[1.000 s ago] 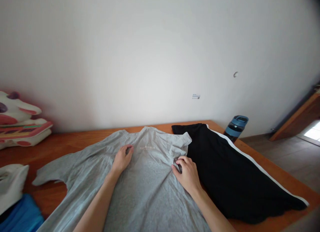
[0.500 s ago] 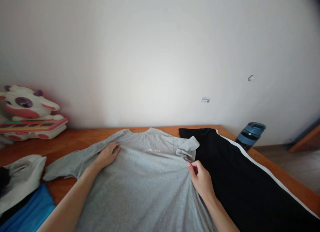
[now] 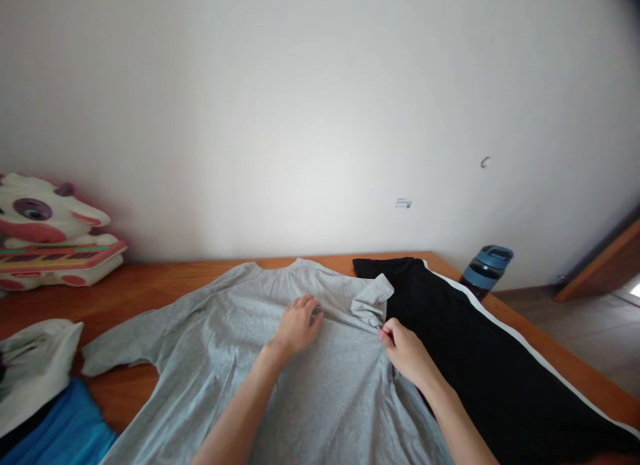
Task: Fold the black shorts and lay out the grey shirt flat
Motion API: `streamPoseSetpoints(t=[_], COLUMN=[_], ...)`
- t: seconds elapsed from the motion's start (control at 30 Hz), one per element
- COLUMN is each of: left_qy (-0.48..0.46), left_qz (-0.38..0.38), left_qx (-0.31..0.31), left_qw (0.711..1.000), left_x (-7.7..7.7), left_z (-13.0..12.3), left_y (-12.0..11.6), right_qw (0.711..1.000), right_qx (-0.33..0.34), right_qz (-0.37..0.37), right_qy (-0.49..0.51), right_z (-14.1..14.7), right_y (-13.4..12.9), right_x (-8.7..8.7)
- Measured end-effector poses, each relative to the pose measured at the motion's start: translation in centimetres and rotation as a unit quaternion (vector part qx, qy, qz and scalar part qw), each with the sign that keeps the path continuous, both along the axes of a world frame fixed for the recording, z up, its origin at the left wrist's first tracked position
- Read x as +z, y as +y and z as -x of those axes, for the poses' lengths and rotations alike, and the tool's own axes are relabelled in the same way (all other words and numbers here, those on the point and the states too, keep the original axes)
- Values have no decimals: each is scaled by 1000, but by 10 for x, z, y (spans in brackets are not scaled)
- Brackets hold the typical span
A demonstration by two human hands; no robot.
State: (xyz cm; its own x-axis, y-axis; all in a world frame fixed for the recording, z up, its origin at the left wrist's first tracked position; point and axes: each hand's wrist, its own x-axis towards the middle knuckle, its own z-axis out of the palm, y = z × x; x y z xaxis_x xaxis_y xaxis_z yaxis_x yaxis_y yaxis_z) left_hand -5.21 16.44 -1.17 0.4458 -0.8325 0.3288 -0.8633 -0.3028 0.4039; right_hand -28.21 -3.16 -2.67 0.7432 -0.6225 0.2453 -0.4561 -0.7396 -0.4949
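Observation:
A grey T-shirt (image 3: 335, 385) lies spread on the wooden table (image 3: 165, 275), its collar toward the wall. Its left sleeve is stretched out flat, while the right sleeve is bunched and folded up. My right hand (image 3: 403, 348) pinches the shirt's fabric just below that bunched sleeve. Over the chest, my left hand (image 3: 296, 323) rests with fingers slightly bent and apart, covering the printed lettering. Partly beneath the shirt's right side is a black garment (image 3: 465, 358) with a white stripe along its edge.
A cow-shaped toy keyboard (image 3: 55, 245) stands at the back left. Nearer on the left are a whitish cloth (image 3: 37, 378) and a blue cloth (image 3: 65, 425). A blue bottle (image 3: 485, 271) stands at the table's right edge, by the wall (image 3: 310, 118).
My left hand has moved right, from the shirt's left shoulder to the middle of its chest. My right hand keeps its pinch on the fabric. The view has shifted slightly right.

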Motion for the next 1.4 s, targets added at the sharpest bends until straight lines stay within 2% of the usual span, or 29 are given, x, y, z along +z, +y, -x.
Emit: streamPoseSetpoints(t=[0.07, 0.13, 0.23, 0.3, 0.37, 0.5, 0.63, 0.73, 0.8, 0.87, 0.9, 0.97, 1.03, 1.07, 1.1, 1.17, 1.2, 1.23, 1.27, 1.3, 1.4], left_qy=[-25, -56, -83, -88, -78, -18, 19, 8, -3, 0, 15, 99, 274, 380, 480, 629, 673, 697, 706, 707, 698], left_qz=[-7, -23, -33, -27, -16, 31, 66, 82, 93, 76, 61, 56, 128, 181, 230, 287, 296, 298, 298, 295, 282], left_qx=[-20, -26, -22, -15, -7, 4, 15, 6, -26, -105, -152, -205, -154, -103, -49, 31, 55, 74, 86, 90, 79], left_qw=[999, 998, 996, 996, 997, 999, 998, 997, 995, 992, 986, 972, 941, 901, 845, 722, 676, 648, 636, 636, 653], left_x=[-10, -20, -31, -33, -34, -34, -30, -18, -6, 2, 4, 4, 1, -1, -2, -2, -1, 0, 1, 1, 1], left_z=[20, 28, 27, 24, 22, 18, 14, 19, 26, 33, 36, 36, 30, 24, 17, 4, 0, -3, -4, -4, 1], left_y=[-8, -8, -3, -1, 0, -4, -6, -2, 1, 2, 0, -4, -9, -11, -12, -12, -10, -9, -7, -6, -5], right_qw=[999, 997, 991, 980, 962, 939, 910, 876, 857, 843, 843, 870, 932, 952, 958, 945, 937, 935, 938, 947, 967], right_qx=[11, -9, -106, -175, -214, -199, -164, -156, -166, -175, -173, -135, -30, 43, 117, 238, 272, 284, 278, 259, 210], right_qz=[-37, -78, -73, -50, -70, -154, -231, -268, -269, -258, -245, -185, -50, 17, 75, 152, 170, 176, 172, 160, 109], right_qy=[24, 27, -22, -79, -152, -235, -303, -369, -407, -438, -447, -437, -357, -304, -250, -167, -139, -121, -112, -107, -100], right_z=[4, 1, -21, -39, -55, -72, -83, -92, -98, -104, -106, -109, -108, -106, -103, -96, -92, -88, -84, -81, -71], right_y=[-11, -21, -32, -34, -35, -45, -67, -76, -74, -63, -54, -27, 8, 26, 43, 69, 78, 82, 83, 81, 63], right_x=[7, 11, 10, 3, -6, -18, -11, -3, 2, 10, 15, 25, 32, 33, 33, 27, 24, 20, 17, 16, 16])
